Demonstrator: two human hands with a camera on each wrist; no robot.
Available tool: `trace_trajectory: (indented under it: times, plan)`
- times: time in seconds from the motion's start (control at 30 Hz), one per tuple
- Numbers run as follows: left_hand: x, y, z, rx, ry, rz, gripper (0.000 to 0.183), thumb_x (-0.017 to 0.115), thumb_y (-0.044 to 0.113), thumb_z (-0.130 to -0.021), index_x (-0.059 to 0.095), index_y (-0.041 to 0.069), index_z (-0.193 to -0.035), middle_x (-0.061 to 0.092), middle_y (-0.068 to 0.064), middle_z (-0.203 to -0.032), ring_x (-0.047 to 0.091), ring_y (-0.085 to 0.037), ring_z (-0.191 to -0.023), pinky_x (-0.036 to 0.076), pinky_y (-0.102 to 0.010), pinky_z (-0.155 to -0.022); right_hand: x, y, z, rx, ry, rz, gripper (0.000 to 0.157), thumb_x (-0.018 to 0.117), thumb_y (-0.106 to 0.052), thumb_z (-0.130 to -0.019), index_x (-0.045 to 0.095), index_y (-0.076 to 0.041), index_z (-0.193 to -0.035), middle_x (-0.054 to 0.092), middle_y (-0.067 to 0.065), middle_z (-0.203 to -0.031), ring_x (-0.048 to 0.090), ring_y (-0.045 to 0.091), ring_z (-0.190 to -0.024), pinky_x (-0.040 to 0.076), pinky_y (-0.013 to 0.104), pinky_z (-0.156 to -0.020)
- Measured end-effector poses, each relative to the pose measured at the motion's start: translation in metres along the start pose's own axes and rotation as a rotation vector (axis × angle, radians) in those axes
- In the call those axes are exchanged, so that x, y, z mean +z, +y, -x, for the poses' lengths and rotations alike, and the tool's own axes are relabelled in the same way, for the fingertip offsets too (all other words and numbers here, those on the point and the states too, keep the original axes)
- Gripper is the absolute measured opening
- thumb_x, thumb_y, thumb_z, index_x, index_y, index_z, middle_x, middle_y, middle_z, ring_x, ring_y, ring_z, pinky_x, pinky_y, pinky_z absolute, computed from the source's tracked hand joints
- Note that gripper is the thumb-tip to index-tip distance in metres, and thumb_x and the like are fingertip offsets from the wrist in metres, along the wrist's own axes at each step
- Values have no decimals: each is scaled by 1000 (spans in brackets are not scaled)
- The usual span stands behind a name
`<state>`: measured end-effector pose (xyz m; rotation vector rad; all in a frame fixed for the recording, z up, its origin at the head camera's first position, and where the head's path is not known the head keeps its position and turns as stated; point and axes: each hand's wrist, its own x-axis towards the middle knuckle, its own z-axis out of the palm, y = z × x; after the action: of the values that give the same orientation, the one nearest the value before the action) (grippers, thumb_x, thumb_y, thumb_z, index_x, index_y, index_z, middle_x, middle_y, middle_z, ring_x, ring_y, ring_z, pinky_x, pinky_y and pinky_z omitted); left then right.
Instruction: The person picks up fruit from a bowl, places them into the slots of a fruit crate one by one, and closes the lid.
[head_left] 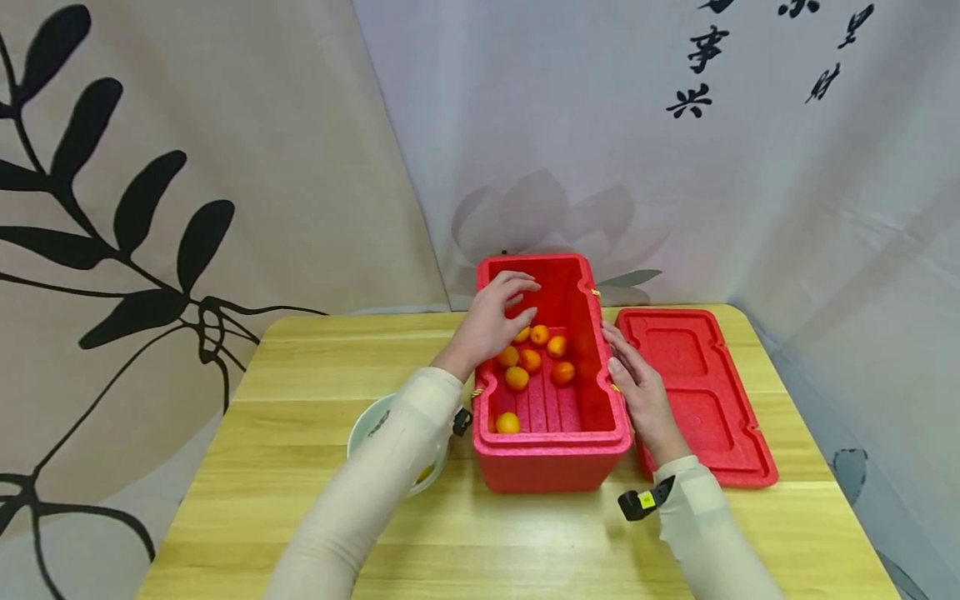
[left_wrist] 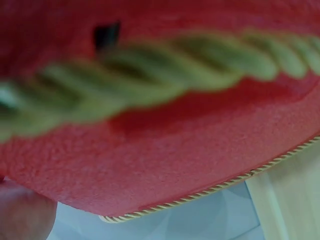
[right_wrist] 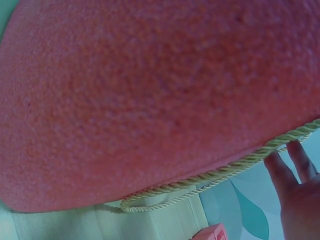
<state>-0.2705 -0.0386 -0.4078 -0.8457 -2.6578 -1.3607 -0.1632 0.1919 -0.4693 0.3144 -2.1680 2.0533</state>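
A red foam box (head_left: 551,475) stands lidless on the table, with several small orange fruits (head_left: 530,360) on its ribbed floor. Over its left rim reaches my left hand (head_left: 491,325); thumb and fingers are loosely bent and apart, and I see nothing between them. My right hand (head_left: 645,396) rests along the outside of the right wall, fingers fairly straight. In the right wrist view its fingertips are at a yellow twisted rope (right_wrist: 220,175) on the box's side. The left wrist view shows another rope (left_wrist: 200,65), blurred and close, across the red wall.
To the right of the box lies its red lid (head_left: 705,392), with two shallow recesses. A pale bowl (head_left: 367,421) with some yellow in it stands at left, partly hidden by my left sleeve. Printed cloth (head_left: 600,108) hangs behind the wooden table (head_left: 300,417).
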Motion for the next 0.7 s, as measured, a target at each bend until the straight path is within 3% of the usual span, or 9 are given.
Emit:
trace_trajectory:
  times: [0.3, 0.53, 0.63, 0.7]
  plan:
    - [-3, -7, 7, 60, 118, 90, 33, 70, 5, -91, 60, 3, -122, 57, -5, -120, 56, -22, -112, 49, -28, -96, -2, 1, 0, -8, 1, -6, 47, 47, -10, -104, 39, -2, -149, 33, 6, -156, 34, 21, -139, 44, 22, -99]
    - [-8, -12, 18, 74, 166, 167, 32, 70, 5, -90, 60, 5, -120, 58, -6, -120, 56, -24, -111, 52, -40, -94, 0, 1, 0, 13, -3, 7, 48, 48, -12, -104, 38, -4, -150, 32, 5, -157, 32, 23, -141, 44, 21, -98]
    - [-14, -11, 22, 90, 194, 216, 31, 70, 1, -90, 60, 0, -120, 58, -10, -119, 57, -28, -111, 52, -43, -94, 0, 0, 0, 8, -2, -1, 48, 48, -11, -104, 38, -4, -150, 32, 6, -157, 31, 24, -141, 44, 22, -98]
    - [-20, -5, 25, 110, 217, 242, 31, 69, -3, -89, 59, -6, -118, 58, -16, -117, 57, -35, -110, 51, -50, -93, 0, 0, -1, 3, 1, -7, 48, 48, -11, -104, 38, -3, -150, 32, 6, -157, 32, 23, -140, 44, 21, -99]
